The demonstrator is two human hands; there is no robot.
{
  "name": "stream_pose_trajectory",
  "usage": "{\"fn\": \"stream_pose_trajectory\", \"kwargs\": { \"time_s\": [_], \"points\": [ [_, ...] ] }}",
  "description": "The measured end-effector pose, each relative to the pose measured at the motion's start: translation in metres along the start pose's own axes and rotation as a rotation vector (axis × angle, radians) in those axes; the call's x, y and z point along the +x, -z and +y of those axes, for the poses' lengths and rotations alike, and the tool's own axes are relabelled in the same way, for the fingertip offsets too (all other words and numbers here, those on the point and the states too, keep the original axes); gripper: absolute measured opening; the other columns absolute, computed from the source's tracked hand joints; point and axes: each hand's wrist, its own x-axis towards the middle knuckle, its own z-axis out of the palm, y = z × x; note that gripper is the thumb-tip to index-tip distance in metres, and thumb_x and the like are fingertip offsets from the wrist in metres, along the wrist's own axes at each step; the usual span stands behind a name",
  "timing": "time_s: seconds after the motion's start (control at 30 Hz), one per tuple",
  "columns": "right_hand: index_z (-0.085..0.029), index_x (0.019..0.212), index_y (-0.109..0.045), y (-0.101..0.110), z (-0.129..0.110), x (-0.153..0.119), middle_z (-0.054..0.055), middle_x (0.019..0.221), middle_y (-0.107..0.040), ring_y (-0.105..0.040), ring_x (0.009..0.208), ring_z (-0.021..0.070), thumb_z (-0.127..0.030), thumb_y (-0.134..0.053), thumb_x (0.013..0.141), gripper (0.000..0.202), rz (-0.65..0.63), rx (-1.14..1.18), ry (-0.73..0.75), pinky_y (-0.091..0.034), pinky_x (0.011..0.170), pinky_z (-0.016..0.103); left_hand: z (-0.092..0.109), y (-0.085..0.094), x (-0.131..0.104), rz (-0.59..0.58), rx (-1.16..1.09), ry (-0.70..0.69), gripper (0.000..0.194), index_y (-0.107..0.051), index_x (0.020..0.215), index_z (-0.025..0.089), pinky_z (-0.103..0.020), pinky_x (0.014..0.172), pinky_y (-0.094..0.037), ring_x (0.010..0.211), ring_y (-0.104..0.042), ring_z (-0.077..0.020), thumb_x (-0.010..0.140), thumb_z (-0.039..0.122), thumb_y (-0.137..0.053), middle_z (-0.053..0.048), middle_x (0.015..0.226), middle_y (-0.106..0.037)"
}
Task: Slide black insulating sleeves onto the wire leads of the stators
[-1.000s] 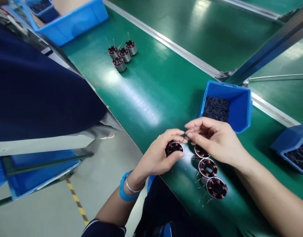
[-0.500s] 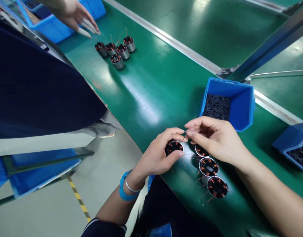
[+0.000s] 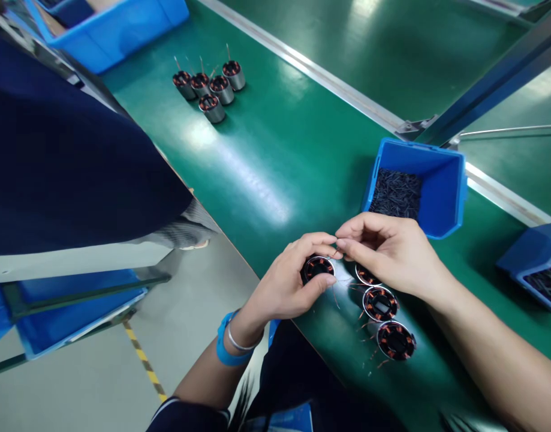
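Note:
My left hand (image 3: pixel 293 279) is wrapped round a motor stator (image 3: pixel 319 269), a metal ring with copper windings and thin wire ends. Thumb and fingertips of my right hand (image 3: pixel 387 249) are pinched together just beyond that stator's rim, at a thin wire (image 3: pixel 336 252); whether a small sleeve is between them too, I cannot make out. Below my right hand a second stator (image 3: pixel 367 275) is partly covered. Two more, a middle stator (image 3: pixel 380 303) and a near stator (image 3: pixel 396 341), stand in a row towards me, their wires sticking out to the left.
A blue bin (image 3: pixel 441 192) of short black tubes stands beyond my right hand, another blue bin (image 3: pixel 531 264) at the right edge. Several stators (image 3: pixel 211 108) are grouped farther up the green bench (image 3: pixel 293 156), near a large blue crate (image 3: pixel 117 36). A person in dark clothing (image 3: pixel 72 156) is at left.
The other person's hand has left the far group of stators and is out of view. My own hands keep nearly the same pose, right fingertips still pinched by the held stator.

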Motion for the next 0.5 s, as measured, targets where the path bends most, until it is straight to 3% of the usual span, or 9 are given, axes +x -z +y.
{"fn": "stream_pose_trajectory", "kwargs": {
  "time_s": [0.17, 0.3, 0.4, 0.5],
  "points": [
    [-0.02, 0.089, -0.069, 0.008, 0.001, -0.005, 0.002, 0.078, -0.072, -0.069, 0.064, 0.0154, -0.026, -0.071, 0.081, 0.01, 0.099, 0.123, -0.011, -0.056, 0.055, 0.026, 0.0, 0.001, 0.0, -0.019, -0.012, 0.045, 0.041, -0.053, 0.126, 0.025, -0.045, 0.104, -0.047, 0.118, -0.062, -0.0265, 0.088, 0.023, -0.068, -0.01, 0.124, -0.067],
    [-0.022, 0.088, -0.069, 0.023, -0.005, -0.01, 0.003, 0.084, -0.075, -0.073, 0.075, 0.0171, -0.022, -0.072, 0.081, 0.008, 0.214, 0.072, 0.033, -0.061, 0.071, 0.03, 0.004, -0.002, 0.002, 0.014, 0.006, 0.082, 0.05, -0.05, 0.129, 0.022, -0.042, 0.097, -0.051, 0.108, -0.066, -0.0241, 0.083, 0.022, -0.07, -0.009, 0.117, -0.069],
    [-0.022, 0.087, -0.069, 0.031, -0.007, -0.013, 0.002, 0.082, -0.074, -0.073, 0.074, 0.0178, -0.024, -0.074, 0.08, 0.009, 0.282, 0.058, 0.037, -0.061, 0.072, 0.032, 0.009, -0.009, 0.005, 0.12, 0.084, 0.094, 0.032, -0.062, 0.111, 0.019, -0.038, 0.089, -0.053, 0.1, -0.067, -0.0225, 0.08, 0.023, -0.07, -0.008, 0.108, -0.069],
    [-0.023, 0.088, -0.07, 0.028, -0.004, -0.015, 0.003, 0.083, -0.075, -0.072, 0.074, 0.0187, -0.028, -0.073, 0.081, 0.009, 0.259, 0.022, 0.058, -0.06, 0.069, 0.033, 0.013, -0.017, 0.009, 0.213, 0.122, 0.113, 0.011, -0.067, 0.094, 0.019, -0.033, 0.078, -0.054, 0.088, -0.068, -0.0194, 0.084, 0.024, -0.066, -0.005, 0.095, -0.072]
  ]
}}
